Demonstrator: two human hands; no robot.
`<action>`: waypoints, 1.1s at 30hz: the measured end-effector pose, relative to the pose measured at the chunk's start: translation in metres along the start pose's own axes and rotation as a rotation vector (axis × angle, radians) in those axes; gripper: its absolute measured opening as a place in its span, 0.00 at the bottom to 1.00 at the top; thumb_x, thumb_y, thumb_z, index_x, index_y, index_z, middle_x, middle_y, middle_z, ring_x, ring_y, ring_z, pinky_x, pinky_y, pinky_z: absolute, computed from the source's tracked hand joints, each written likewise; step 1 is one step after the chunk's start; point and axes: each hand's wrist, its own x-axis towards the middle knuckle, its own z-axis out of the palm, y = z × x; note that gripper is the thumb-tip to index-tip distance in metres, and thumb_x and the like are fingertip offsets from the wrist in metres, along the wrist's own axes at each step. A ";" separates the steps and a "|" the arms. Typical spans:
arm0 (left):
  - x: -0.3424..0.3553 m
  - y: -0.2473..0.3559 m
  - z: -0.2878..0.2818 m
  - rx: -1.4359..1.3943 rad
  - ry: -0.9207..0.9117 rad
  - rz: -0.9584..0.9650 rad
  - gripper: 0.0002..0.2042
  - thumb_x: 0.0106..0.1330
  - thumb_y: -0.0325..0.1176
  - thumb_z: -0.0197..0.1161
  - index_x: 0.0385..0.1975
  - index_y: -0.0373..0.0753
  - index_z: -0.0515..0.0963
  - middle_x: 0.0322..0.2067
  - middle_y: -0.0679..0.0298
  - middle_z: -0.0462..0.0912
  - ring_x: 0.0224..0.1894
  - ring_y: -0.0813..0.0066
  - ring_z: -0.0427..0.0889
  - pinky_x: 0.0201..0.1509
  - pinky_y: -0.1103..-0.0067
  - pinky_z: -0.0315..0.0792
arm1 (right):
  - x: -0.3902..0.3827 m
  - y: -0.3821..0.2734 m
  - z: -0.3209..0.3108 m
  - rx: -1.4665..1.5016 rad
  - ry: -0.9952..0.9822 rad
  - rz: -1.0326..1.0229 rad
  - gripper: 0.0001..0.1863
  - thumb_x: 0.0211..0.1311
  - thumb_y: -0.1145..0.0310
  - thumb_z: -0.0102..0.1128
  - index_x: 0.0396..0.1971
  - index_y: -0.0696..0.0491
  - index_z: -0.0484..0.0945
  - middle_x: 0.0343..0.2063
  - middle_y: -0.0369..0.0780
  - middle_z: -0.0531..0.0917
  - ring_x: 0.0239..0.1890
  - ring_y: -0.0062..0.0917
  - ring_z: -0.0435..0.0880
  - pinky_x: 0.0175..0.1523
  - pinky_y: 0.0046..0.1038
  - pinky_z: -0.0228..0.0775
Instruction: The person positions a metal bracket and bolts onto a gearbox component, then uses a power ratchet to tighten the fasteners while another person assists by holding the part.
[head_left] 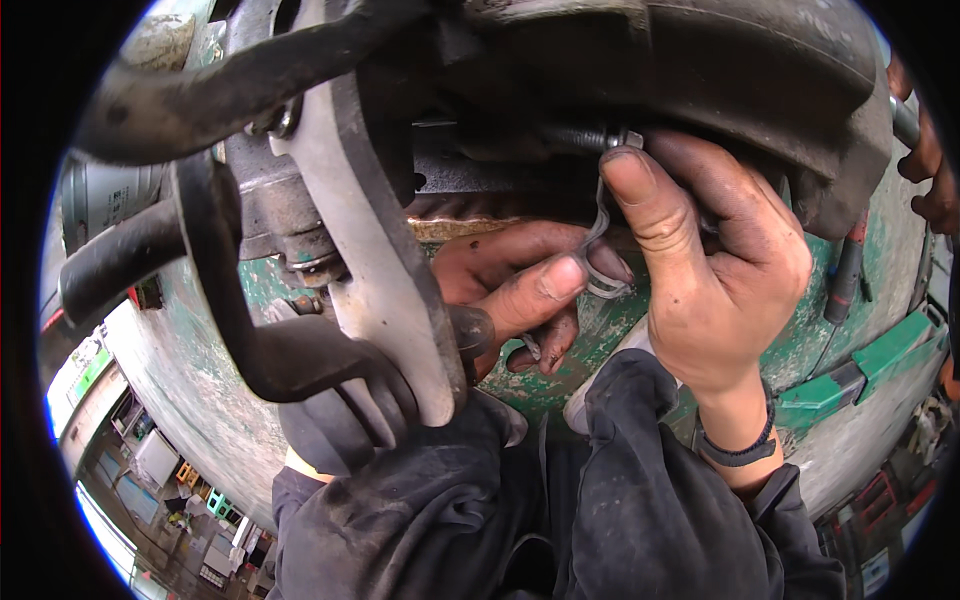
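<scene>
My right hand (pixel 715 235) is closed, thumb and fingers pinching the head of a bolt (pixel 622 139) under a large dark cast part (pixel 740 70). The bolt's threaded shank points left into shadow. A thin, bent metal bracket (pixel 602 215) hangs from beside the right thumb down to my left hand (pixel 510 285). That hand is closed on its lower end between thumb and forefinger, the other fingers curled beneath. Whether the bolt passes through the bracket I cannot tell. My left forearm is mostly hidden behind a grey metal arm (pixel 375 220) and a bent black pipe (pixel 270 350).
Thick black hoses (pixel 230 95) cross the upper left, near a grey container (pixel 105 195). At right lie a dark-handled screwdriver (pixel 845 275) and a green case (pixel 870 370) on the worn green floor (pixel 590 325). Another person's hand (pixel 930 175) is near a metal tool at the right edge.
</scene>
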 end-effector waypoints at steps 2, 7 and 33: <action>-0.001 0.003 0.002 -0.023 0.005 -0.080 0.28 0.66 0.51 0.59 0.48 0.26 0.73 0.22 0.59 0.76 0.15 0.74 0.72 0.19 0.80 0.66 | 0.003 -0.001 -0.002 -0.044 -0.029 -0.058 0.10 0.54 0.72 0.71 0.32 0.62 0.83 0.26 0.42 0.84 0.28 0.26 0.82 0.35 0.22 0.72; -0.002 0.004 0.006 -0.085 0.014 -0.112 0.28 0.65 0.54 0.58 0.44 0.27 0.74 0.19 0.59 0.75 0.15 0.75 0.72 0.20 0.81 0.65 | 0.006 -0.002 0.002 -0.082 -0.034 -0.140 0.09 0.55 0.71 0.70 0.31 0.61 0.83 0.24 0.41 0.84 0.26 0.26 0.81 0.34 0.22 0.71; -0.004 -0.003 -0.004 -0.123 0.051 0.057 0.25 0.74 0.51 0.44 0.41 0.29 0.70 0.10 0.63 0.68 0.09 0.75 0.64 0.16 0.80 0.59 | 0.005 0.019 0.036 -0.054 0.249 -0.236 0.12 0.56 0.63 0.71 0.27 0.56 0.80 0.13 0.37 0.75 0.12 0.25 0.73 0.18 0.25 0.64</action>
